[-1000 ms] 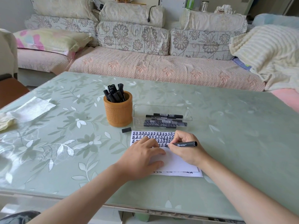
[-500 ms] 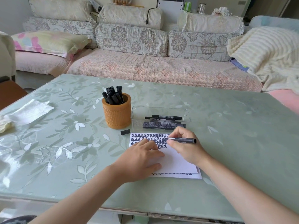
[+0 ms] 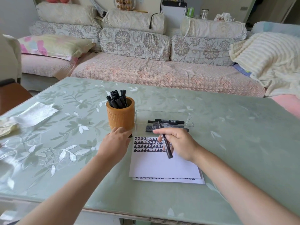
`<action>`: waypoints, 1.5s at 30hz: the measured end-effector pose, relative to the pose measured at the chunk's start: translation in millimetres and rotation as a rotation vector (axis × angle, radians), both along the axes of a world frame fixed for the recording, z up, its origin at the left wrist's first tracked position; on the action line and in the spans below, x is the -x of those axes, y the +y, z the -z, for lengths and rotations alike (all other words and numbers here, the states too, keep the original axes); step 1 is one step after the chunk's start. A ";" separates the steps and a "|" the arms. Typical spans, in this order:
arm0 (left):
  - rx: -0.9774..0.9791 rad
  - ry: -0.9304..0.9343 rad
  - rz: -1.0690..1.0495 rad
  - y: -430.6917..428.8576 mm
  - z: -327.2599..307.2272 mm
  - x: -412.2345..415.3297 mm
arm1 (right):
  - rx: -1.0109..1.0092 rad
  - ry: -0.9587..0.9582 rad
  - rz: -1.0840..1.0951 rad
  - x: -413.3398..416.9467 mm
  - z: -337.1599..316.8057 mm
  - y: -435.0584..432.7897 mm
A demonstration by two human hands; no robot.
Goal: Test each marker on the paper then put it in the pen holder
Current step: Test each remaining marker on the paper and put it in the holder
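Note:
My right hand (image 3: 180,144) holds an uncapped black marker (image 3: 165,142) above the white paper (image 3: 164,166), tip pointing up and away. Rows of black test marks fill the paper's top part. My left hand (image 3: 116,142) reaches to the small black cap (image 3: 130,135) lying at the foot of the orange pen holder (image 3: 121,115); its fingers cover most of the cap. The holder stands left of the paper with several black markers in it. A clear plastic tray (image 3: 164,113) behind the paper holds a few more markers (image 3: 167,122).
A crumpled tissue (image 3: 34,113) lies at the table's left side. The green floral table (image 3: 235,143) ends at a near edge just below my forearms. A sofa with cushions and a cream blanket (image 3: 266,59) stands behind the table.
My right hand lifted the marker off the paper and turned its tip upward. My left hand left the paper and moved left and forward to the cap by the holder.

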State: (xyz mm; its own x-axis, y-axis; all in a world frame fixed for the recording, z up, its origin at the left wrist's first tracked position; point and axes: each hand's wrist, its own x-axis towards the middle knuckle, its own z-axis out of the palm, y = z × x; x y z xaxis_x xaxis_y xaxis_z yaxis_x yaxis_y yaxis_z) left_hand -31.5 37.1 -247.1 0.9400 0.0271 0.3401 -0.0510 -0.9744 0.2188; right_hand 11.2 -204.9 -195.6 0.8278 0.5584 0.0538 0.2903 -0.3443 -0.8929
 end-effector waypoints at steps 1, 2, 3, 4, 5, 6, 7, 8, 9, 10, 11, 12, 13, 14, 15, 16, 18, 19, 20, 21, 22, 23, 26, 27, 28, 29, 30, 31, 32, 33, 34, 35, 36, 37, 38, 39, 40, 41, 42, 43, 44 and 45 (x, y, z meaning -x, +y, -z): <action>0.008 -0.002 -0.005 0.7 -0.4 -0.4 | 0.014 -0.007 -0.007 -0.5 -0.7 2.2; 0.022 -0.012 -0.011 1.7 -0.7 -0.4 | 0.050 -0.032 -0.013 -0.7 -1.5 3.3; 0.042 -0.024 -0.018 2.9 -0.9 -0.2 | 0.097 -0.062 -0.016 -0.9 -2.9 4.7; 0.068 -0.032 -0.022 4.2 -1.2 0.2 | 0.144 -0.099 -0.012 -2.2 -2.5 5.5; 0.094 -0.037 -0.022 4.9 -2.4 1.0 | 0.177 -0.133 -0.008 -2.8 -2.6 5.8; 0.116 -0.042 -0.014 5.3 -4.1 1.4 | 0.204 -0.167 -0.004 -3.6 -1.5 6.0; 0.133 -0.057 0.003 5.3 -6.5 1.7 | 0.224 -0.195 0.005 -4.1 0.1 6.2; 0.151 -0.081 0.022 5.1 -9.1 2.0 | 0.245 -0.214 0.021 -4.3 1.0 6.5; 0.172 -0.109 0.044 4.3 -11.9 2.2 | 0.259 -0.223 0.043 -4.7 1.7 7.0; 0.196 -0.136 0.069 2.9 -14.9 2.9 | 0.263 -0.226 0.070 -5.0 2.2 7.4; 0.218 -0.159 0.098 1.3 -17.3 3.9 | 0.254 -0.232 0.097 -5.2 1.8 8.5; 0.235 -0.180 0.127 -0.7 -19.5 5.3 | 0.253 -0.243 0.124 -5.6 1.3 9.2; 0.244 -0.195 0.153 -2.8 -21.3 7.0 | 0.261 -0.263 0.148 -6.4 1.0 10.0; 0.246 -0.204 0.174 -4.9 -22.6 8.6 | 0.285 -0.282 0.165 -6.6 0.3 10.2; 0.248 -0.208 0.192 -7.0 -23.9 10.2 | 0.311 -0.297 0.176 -6.8 -0.4 10.2; 0.253 -0.209 0.206 -8.6 -24.6 11.4 | 0.331 -0.307 0.183 -6.7 -1.4 10.1; 0.256 -0.216 0.236 -11.5 -25.6 13.2 | 0.355 -0.322 0.188 -6.6 -2.1 10.0; 0.250 -0.216 0.252 -12.7 -25.7 13.7 | 0.358 -0.328 0.184 -6.3 -1.9 10.1; 0.242 -0.213 0.265 -13.8 -25.8 14.4 | 0.357 -0.334 0.179 -6.1 -1.6 10.3; 0.237 -0.208 0.275 -14.6 -25.9 15.0 | 0.353 -0.339 0.176 -5.7 -1.7 10.6; 0.235 -0.202 0.282 -15.5 -26.0 15.8 | 0.352 -0.343 0.174 -5.7 -1.4 10.8; 0.234 -0.196 0.288 -16.0 -26.1 16.3 | 0.352 -0.347 0.170 -5.4 -1.3 10.9; 0.218 -0.177 0.319 -18.4 -27.0 17.3 | 0.361 -0.340 0.134 -3.3 -1.9 12.3; 0.215 -0.176 0.333 -19.5 -27.1 17.5 | 0.357 -0.334 0.115 -2.5 -2.2 13.1; 0.213 -0.176 0.341 -20.5 -27.2 17.7 | 0.348 -0.332 0.096 -1.5 -2.1 13.8; 0.212 -0.174 0.341 -21.3 -27.0 17.6 | 0.338 -0.335 0.083 -0.8 -1.7 14.4; 0.212 -0.171 0.333 -21.7 -26.6 17.6 | 0.333 -0.339 0.078 -0.7 -1.2 14.4; 0.213 -0.166 0.320 -21.4 -26.0 17.2 | 0.329 -0.342 0.077 -0.8 -0.8 14.4; 0.213 -0.163 0.309 -20.7 -25.6 16.9 | 0.322 -0.345 0.079 -1.3 -0.3 14.2; 0.213 -0.161 0.303 -19.7 -25.7 16.4 | 0.310 -0.348 0.085 -1.6 -0.1 14.2; 0.211 -0.161 0.304 -18.7 -26.3 16.0 | 0.297 -0.354 0.096 -2.2 -0.1 14.6; 0.209 -0.164 0.311 -18.0 -27.3 15.7 | 0.285 -0.367 0.103 -3.0 -0.4 15.3; 0.211 -0.167 0.319 -17.4 -28.6 15.2 | 0.277 -0.390 0.103 -3.5 -1.0 16.4; 0.216 -0.168 0.328 -16.5 -30.1 15.0 | 0.271 -0.417 0.093 -3.7 -1.7 17.7; 0.217 -0.167 0.339 -15.6 -31.8 14.6 | 0.266 -0.439 0.081 -3.4 -2.5 19.1; 0.212 -0.162 0.348 -14.3 -32.9 14.2 | 0.264 -0.455 0.069 -2.9 -3.1 20.5; 0.203 -0.153 0.357 -13.0 -33.6 13.8 | 0.268 -0.467 0.060 -2.5 -3.3 21.6; 0.194 -0.145 0.364 -11.5 -33.7 13.4 | 0.276 -0.474 0.053 -2.0 -3.1 22.4; 0.188 -0.139 0.370 -10.1 -33.8 13.4 | 0.290 -0.478 0.048 -1.8 -2.7 23.0; 0.185 -0.138 0.374 -9.0 -33.7 13.3 | 0.304 -0.482 0.044 -1.5 -2.3 23.7; 0.186 -0.140 0.379 -8.3 -34.1 13.8 | 0.316 -0.487 0.038 -1.5 -2.1 24.1; 0.189 -0.146 0.382 -8.0 -35.1 14.3 | 0.323 -0.490 0.027 -1.9 -2.1 24.6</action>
